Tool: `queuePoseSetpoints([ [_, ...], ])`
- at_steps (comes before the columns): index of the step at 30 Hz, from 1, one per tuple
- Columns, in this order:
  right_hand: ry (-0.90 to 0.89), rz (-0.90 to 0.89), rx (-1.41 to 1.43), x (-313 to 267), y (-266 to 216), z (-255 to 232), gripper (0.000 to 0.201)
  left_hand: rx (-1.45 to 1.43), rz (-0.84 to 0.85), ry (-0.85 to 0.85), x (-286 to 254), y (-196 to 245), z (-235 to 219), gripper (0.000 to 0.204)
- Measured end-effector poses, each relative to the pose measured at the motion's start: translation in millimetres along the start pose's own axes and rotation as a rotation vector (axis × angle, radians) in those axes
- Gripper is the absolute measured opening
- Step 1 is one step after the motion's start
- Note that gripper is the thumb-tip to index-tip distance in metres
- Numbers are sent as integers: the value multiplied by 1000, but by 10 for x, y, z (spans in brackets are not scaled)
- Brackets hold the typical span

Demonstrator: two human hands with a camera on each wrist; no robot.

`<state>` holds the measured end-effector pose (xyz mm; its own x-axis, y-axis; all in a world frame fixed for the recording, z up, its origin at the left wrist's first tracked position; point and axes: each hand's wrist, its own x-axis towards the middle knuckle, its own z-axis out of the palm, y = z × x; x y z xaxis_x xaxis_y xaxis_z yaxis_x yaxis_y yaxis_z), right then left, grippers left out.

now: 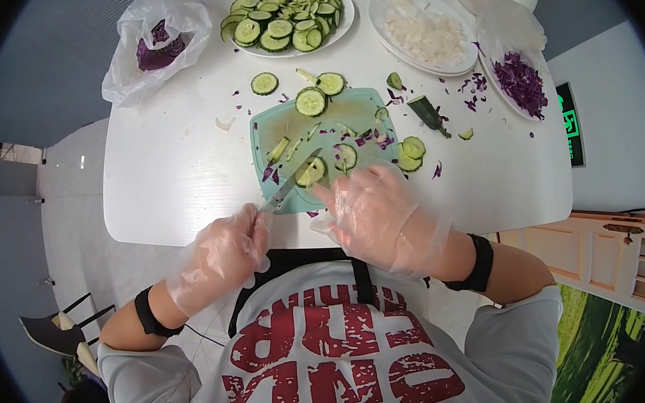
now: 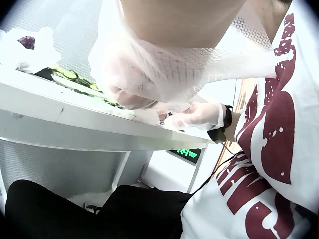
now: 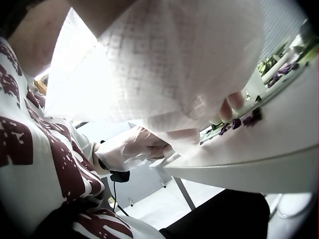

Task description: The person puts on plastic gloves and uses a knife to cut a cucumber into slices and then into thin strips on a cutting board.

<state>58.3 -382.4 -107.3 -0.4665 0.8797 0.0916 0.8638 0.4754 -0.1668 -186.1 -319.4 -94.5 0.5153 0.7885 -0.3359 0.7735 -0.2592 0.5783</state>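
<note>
My gloved left hand (image 1: pixel 221 254) grips the handle of a knife (image 1: pixel 294 179). Its blade slants up and right over a green cutting board (image 1: pixel 267 129), alongside a cucumber slice (image 1: pixel 314 173). To the right is my gloved right hand (image 1: pixel 378 217), palm down, its digits apart and its fingertips low over the board. One digit reaches the edge of that slice; the others are right at a second slice (image 1: pixel 346 156). Whatever lies under the palm is hidden. Cucumber strips (image 1: pixel 278 149) and purple cabbage bits (image 1: pixel 268 172) are scattered on the board.
Beyond the board stand a plate of cucumber slices (image 1: pixel 275 35), white plates with pale chopped pieces (image 1: pixel 423 35), and shredded purple cabbage (image 1: pixel 520 82). A plastic bag (image 1: pixel 124 72) holds more cabbage. A cucumber end (image 1: pixel 426 114) and loose slices (image 1: pixel 411 154) lie right of the board.
</note>
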Motion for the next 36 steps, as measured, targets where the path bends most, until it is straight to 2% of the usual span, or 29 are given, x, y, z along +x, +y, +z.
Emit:
queuePoseSetpoints([
  [5, -29, -7, 17, 2, 6, -8, 45, 30, 13, 16, 8, -13, 23, 14],
  [7, -43, 0, 19, 8, 1, -14, 45, 99, 82, 78, 8, -51, 63, 13],
  [13, -62, 28, 22, 63, 1, -83, 43, 197, 131, 145, -14, 16, 100, 13],
  [15, -60, 47, 33, 71, 12, -72, 42, 239, 111, 133, -27, 66, 100, 14],
  [17, 33, 46, 32, 62, 35, -18, 40, 280, 92, 122, -33, 109, 100, 15],
  [20, -46, 28, 0, 93, 45, -48, 40, 341, 83, 124, -39, 133, 109, 16],
  [22, -45, 13, -27, 106, 43, -52, 40, 376, 193, 175, -24, 122, 125, 24],
  [26, -4, -20, -29, 115, 57, -28, 40, 291, 142, 117, 45, 118, 137, 25],
  [28, -24, -13, -33, 129, 59, -29, 40, 354, 230, 171, 89, 140, 137, 25],
  [31, -47, 7, -33, 126, 55, -10, 41, 341, 276, 180, 151, 163, 116, 25],
  [34, -57, 28, -7, 125, 52, -29, 42, 325, 266, 149, 177, 162, 78, 24],
  [36, -68, 45, 14, 120, 72, -77, 43, 309, 276, 186, 178, 115, 76, 23],
])
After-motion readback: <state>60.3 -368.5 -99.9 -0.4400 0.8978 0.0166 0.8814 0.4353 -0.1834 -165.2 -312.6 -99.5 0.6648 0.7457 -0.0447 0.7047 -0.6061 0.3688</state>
